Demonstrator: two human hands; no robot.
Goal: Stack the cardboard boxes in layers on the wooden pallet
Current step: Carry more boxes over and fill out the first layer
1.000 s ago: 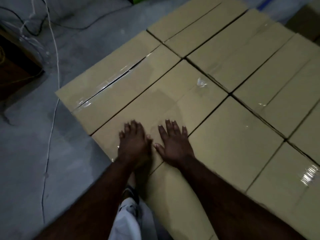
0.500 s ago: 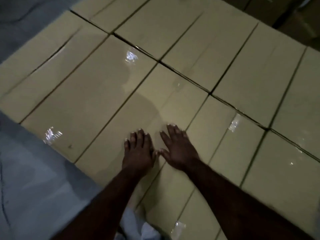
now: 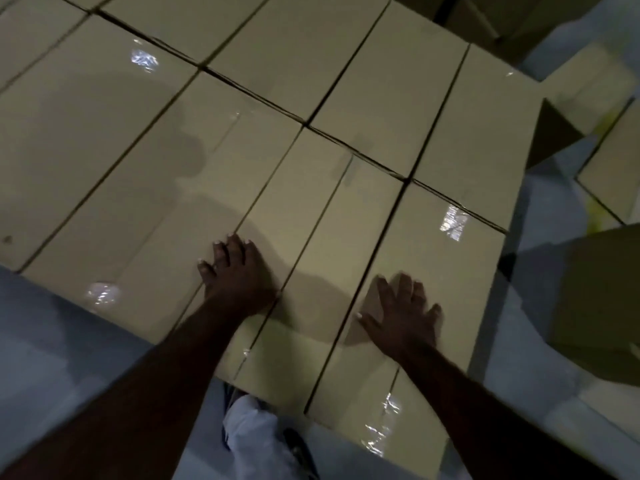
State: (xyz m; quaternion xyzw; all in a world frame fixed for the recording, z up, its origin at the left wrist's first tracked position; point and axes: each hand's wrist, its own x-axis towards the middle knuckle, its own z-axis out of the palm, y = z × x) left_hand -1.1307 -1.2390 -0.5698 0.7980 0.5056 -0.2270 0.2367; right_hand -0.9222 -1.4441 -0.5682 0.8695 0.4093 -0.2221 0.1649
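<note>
Cardboard boxes [image 3: 242, 150] lie edge to edge in one flat layer; total not countable; my two hands press near boxes, left hand [image 3: 235, 275] and right hand [image 3: 405, 317], fingers straight, gripping nothing.

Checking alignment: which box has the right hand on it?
The corner box at the layer's near right edge; the right hand lies flat on it, the left hand further left.

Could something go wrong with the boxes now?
Maybe. The right hand presses on the corner box; a hard push could slide it out of line. The left hand leans on the next box, whose top might dent. A loose box on the floor nearby could trip the person.
</note>
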